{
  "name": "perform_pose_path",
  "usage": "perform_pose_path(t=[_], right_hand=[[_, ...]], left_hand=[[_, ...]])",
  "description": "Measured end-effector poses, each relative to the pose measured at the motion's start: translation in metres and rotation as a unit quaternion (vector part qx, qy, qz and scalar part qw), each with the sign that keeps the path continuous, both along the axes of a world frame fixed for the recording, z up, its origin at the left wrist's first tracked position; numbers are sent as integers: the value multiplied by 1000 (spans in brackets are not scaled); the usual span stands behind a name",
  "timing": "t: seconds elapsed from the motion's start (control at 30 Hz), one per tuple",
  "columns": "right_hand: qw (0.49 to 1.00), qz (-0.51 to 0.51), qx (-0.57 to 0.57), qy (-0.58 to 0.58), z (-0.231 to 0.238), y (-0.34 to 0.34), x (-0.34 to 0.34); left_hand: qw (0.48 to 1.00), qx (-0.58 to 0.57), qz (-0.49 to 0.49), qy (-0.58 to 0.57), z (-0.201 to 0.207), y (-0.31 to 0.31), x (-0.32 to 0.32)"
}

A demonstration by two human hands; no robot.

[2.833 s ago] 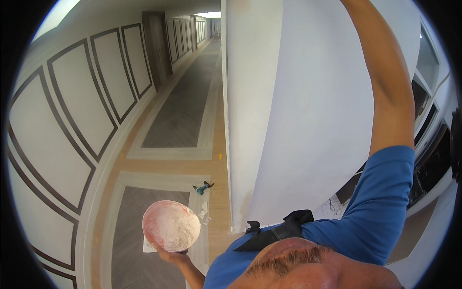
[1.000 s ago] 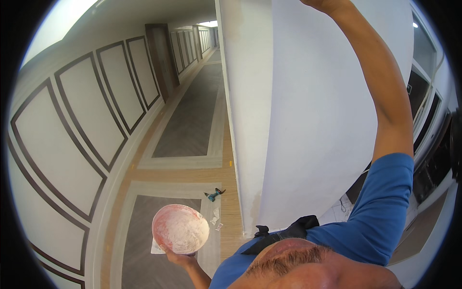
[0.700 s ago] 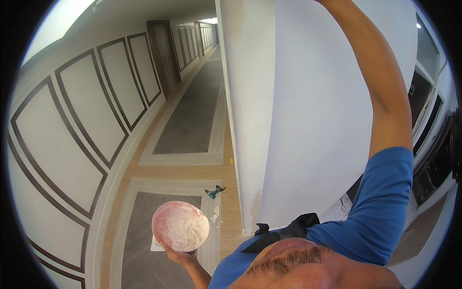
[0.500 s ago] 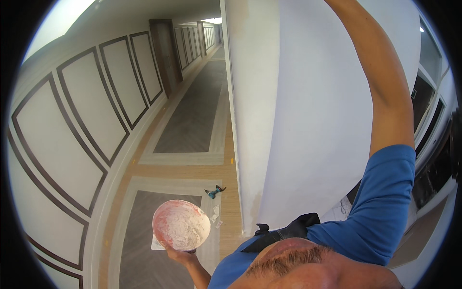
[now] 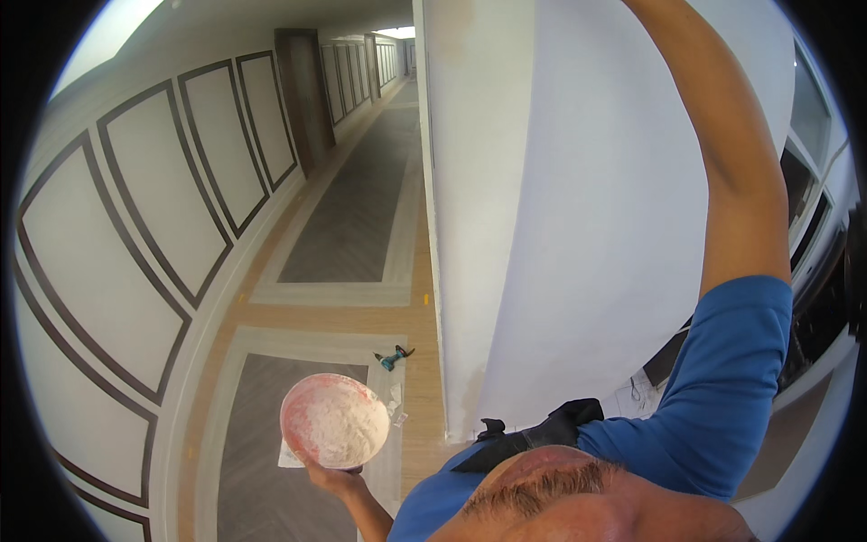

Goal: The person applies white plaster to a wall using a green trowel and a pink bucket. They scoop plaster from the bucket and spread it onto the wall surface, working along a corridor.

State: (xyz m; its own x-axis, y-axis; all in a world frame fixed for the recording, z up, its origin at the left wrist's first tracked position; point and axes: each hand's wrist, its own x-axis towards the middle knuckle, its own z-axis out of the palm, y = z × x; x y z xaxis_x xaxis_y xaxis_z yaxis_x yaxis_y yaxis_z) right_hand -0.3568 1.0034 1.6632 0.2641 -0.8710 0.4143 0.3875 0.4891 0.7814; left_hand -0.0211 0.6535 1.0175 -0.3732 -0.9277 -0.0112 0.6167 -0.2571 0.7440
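Bowl [image 5: 300,414] — round, mouth facing up — left fingers [image 5: 314,466] clamped on its edge; right fingers unseen, cannot tell.

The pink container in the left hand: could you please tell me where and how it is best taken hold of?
Probably by the pink container's outer wall under the rim, from the far right side, with a palm beneath. Its mouth faces up, with whitish material inside, so level seems safest; the left hand occupies the lower-left edge.

Upper-left glare [image 5: 110,38], bowed edges
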Motion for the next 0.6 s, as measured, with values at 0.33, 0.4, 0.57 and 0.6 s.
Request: perform_pose_path(t=[0.33,0.4,0.57,0.6], right_hand=[[991,2,-128,-41,-22,-5,21],[985,-3,-148,-84,-49,-7,19],[959,-97,-154,-216,-113,-6,60],[961,-71,-157,-217,-113,-3,67]], left_hand=[[1000,-10,-22,6,-9,-3,-6],[1000,-7,-14,3,-8,-1,-6],[1000,-7,15,-15,-3,-1,0],[1000,-6,17,-16,-3,0,-1]])
